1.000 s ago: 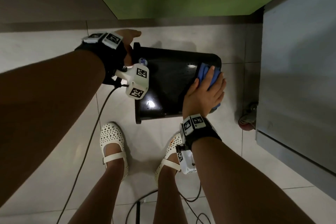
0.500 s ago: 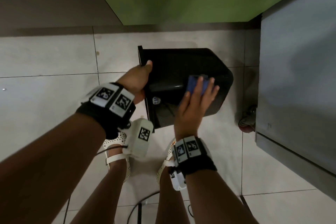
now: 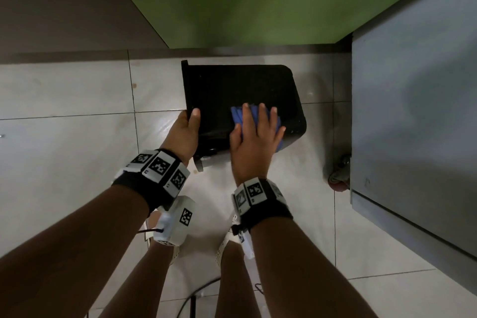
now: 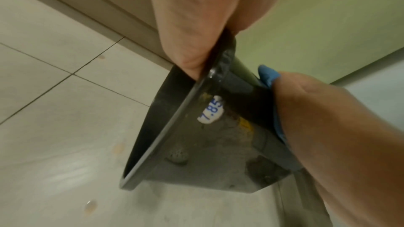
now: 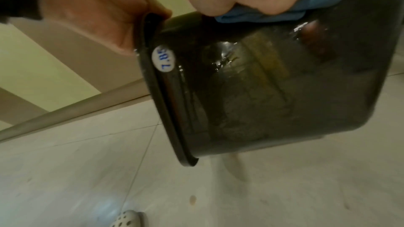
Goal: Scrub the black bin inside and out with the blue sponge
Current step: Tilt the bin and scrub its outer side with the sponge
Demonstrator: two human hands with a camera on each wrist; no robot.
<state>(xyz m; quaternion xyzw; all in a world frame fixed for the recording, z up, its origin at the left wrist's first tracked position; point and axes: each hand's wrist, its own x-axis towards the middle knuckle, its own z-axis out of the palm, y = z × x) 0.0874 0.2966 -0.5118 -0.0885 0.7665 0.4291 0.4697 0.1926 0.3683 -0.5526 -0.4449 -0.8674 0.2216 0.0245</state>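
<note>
Black bin (image 3: 240, 95) held on its side above the tiled floor (image 3: 64, 152), mouth toward the person's left, base to the right near a grey cabinet (image 3: 413, 124).

Left hand (image 3: 184, 134) grasps the rim: thumb on the outer wall, fingers curled inside the opening (the left wrist view shows the pinch on the rim edge).

Right hand (image 3: 254, 142) lies flat, fingers spread, pressing the blue sponge (image 3: 238, 116) against the bin's upper outer wall, near the base end. Sponge edges show beyond the fingertips and beside the thumb.

White oval sticker (image 5: 163, 60) with blue digits "7.85" sits on the outer wall just under the rim. Wall looks glossy, with bright glints in the right wrist view.

A red caster (image 3: 338, 181) shows at the cabinet's foot. White perforated shoes (image 5: 129, 218) stand on the floor beneath the arms.
</note>
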